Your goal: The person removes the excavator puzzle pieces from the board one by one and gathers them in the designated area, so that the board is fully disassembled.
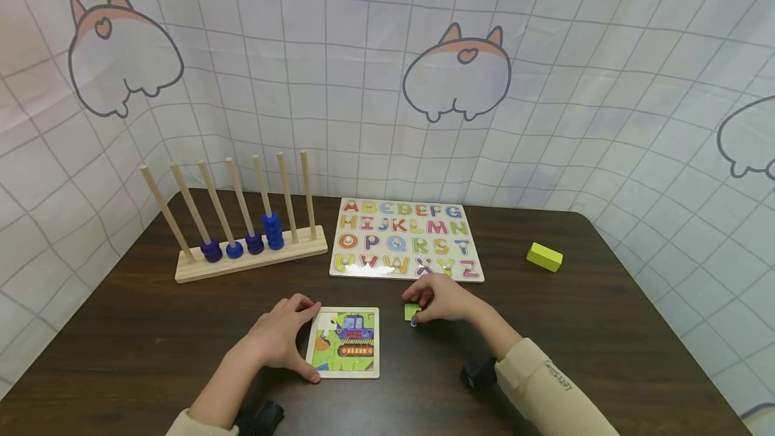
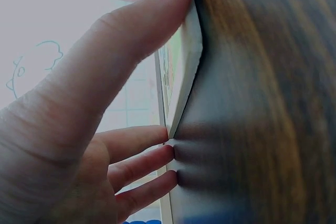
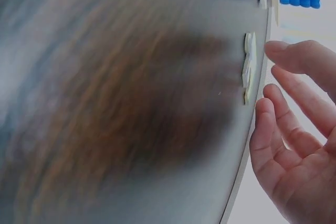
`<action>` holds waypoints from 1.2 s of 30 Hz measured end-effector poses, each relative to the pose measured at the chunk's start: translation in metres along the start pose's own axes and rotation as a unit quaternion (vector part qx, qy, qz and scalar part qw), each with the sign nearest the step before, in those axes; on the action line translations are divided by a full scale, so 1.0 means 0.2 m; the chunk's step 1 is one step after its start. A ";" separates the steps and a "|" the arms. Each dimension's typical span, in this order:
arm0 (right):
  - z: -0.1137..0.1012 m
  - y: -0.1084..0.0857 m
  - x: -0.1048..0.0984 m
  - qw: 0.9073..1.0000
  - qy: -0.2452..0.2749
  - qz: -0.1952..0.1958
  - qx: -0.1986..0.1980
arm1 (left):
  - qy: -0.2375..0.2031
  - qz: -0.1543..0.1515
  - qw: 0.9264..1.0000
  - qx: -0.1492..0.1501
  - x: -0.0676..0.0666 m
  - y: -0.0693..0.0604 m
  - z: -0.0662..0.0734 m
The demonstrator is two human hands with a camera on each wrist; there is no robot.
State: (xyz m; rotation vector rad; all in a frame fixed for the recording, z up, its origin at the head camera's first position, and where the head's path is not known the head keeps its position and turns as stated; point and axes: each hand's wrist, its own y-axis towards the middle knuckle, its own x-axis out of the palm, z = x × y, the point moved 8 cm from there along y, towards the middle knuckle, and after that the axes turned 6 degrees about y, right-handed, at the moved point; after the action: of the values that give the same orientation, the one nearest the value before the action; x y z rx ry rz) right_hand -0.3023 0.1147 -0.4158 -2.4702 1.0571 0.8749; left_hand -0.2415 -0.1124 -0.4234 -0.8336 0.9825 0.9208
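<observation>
A square jigsaw puzzle (image 1: 347, 360) with a pale wooden frame and a blue digger picture lies on the dark table. One pale gap shows at its upper left. My left hand (image 1: 275, 336) grips the frame's left side, thumb at the near corner and index finger at the far one. In the left wrist view the thumb (image 2: 131, 30) covers part of the frame (image 2: 189, 59). Right of the puzzle lies a loose green puzzle piece (image 1: 411, 309), seen edge-on in the right wrist view. Just above it my right hand (image 1: 447, 300) hovers, fingers loosely bent and apart from the piece.
Behind the hands lies an alphabet peg board (image 1: 406, 237). At the back left stands a wooden rack (image 1: 251, 262) with upright pegs and blue beads (image 1: 273, 231). A yellow block (image 1: 544, 257) sits at the right. A patterned white curtain (image 1: 351, 73) hangs behind the table.
</observation>
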 end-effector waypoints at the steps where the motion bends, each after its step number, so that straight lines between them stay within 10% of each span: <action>1: -0.01 0.00 0.00 1.000 0.000 0.000 -0.003 | 0.001 0.000 1.000 0.000 0.00 0.00 0.00; 36: -0.24 0.23 0.25 0.999 0.008 -0.039 -0.031 | -0.005 0.004 1.000 0.005 0.00 0.00 0.00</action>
State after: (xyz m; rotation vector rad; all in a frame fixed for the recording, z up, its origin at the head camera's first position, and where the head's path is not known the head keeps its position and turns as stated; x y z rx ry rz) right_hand -0.2899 0.0319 -0.4133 -2.5548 0.9455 0.8763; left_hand -0.2417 -0.1130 -0.4241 -0.8173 0.9816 0.9252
